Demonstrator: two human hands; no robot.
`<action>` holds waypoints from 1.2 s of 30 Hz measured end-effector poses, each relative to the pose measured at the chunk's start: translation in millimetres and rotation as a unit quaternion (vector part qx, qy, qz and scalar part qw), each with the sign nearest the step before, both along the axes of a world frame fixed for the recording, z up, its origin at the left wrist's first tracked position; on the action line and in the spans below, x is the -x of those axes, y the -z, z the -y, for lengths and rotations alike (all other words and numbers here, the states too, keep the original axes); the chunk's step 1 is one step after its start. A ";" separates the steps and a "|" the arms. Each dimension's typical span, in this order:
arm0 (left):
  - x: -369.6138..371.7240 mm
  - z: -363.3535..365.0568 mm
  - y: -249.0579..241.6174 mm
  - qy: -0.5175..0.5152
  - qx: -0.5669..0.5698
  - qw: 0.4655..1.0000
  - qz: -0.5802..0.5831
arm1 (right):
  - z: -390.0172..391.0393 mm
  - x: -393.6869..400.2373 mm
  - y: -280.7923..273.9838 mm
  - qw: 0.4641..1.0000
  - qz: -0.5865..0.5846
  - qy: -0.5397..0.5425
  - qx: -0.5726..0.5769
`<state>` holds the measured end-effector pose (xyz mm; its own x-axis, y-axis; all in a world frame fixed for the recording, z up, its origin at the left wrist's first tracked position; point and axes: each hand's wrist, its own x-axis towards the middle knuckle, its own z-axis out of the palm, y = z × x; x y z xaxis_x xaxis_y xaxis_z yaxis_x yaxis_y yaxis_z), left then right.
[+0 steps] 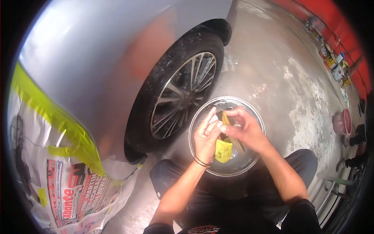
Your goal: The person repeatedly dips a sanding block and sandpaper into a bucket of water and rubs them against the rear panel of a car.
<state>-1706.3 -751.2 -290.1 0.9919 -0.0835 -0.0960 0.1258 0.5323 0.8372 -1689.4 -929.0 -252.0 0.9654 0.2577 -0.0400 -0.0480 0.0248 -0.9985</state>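
Note:
Both of my hands meet above a round metal basin (258,155) between my knees. My right hand (249,130) pinches a folded, thin yellowish-brown sheet (226,119) that looks like sandpaper. My left hand (206,136), with a dark band at its wrist, is closed on the near side of the same sheet, thumb close to the right thumb. Fingers partly hide the sheet. Just below the hands, a yellow-green cloth (223,151) with a rough texture is bunched in the basin. What else lies in the basin is mostly covered by my hands.
A grey car body panel (97,58) and its wheel (183,93) stand close on the left. Green masking tape (58,117) and newspaper (74,195) cover the lower left part. Along the right wall are several cans (338,72) and a pinkish bucket (342,121).

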 end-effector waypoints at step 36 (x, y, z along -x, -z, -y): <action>-74.7 36.5 127.2 0.464 -0.764 0.448 0.007 | 53.5 -9.7 -81.2 0.881 0.283 0.142 0.352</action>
